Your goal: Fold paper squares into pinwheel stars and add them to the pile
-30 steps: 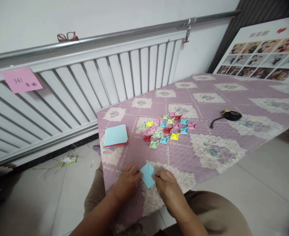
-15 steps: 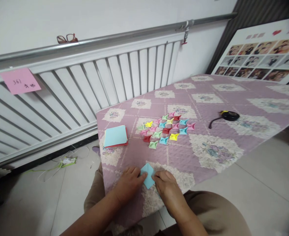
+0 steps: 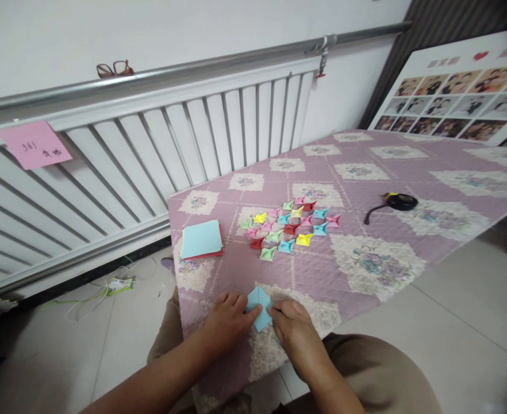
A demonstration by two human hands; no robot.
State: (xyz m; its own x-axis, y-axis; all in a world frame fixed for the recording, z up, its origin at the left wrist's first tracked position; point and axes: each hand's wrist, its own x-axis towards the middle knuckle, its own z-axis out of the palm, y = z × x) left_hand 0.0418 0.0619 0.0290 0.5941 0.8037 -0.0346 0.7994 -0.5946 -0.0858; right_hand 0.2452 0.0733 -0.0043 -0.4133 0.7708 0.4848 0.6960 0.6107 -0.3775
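Broadly, a long table under a quilted mauve cloth with floral panels (image 3: 365,276) fills the frame, set against a white slatted radiator cover (image 3: 150,155). A pink paper note (image 3: 33,144) is stuck on the slats. A photo board of portrait prints (image 3: 452,92) leans at the far end. No boxes or trays in sight; everything lies loose on the cloth.

Stack of square paper sheets, light blue on top and red beneath (image 3: 202,240), sits near the left edge, likely within reach as stock. Cluster of small folded paper shapes in mixed colours (image 3: 292,227), packed side by side mid-table. Black coiled tape measure (image 3: 398,202) lies apart.

At the near edge: a light blue partly folded paper square (image 3: 258,306), flat on the cloth. Left hand (image 3: 227,322) and right hand (image 3: 294,333) close in from either side, fingertips pressing its edges, probably pinning it while creasing.
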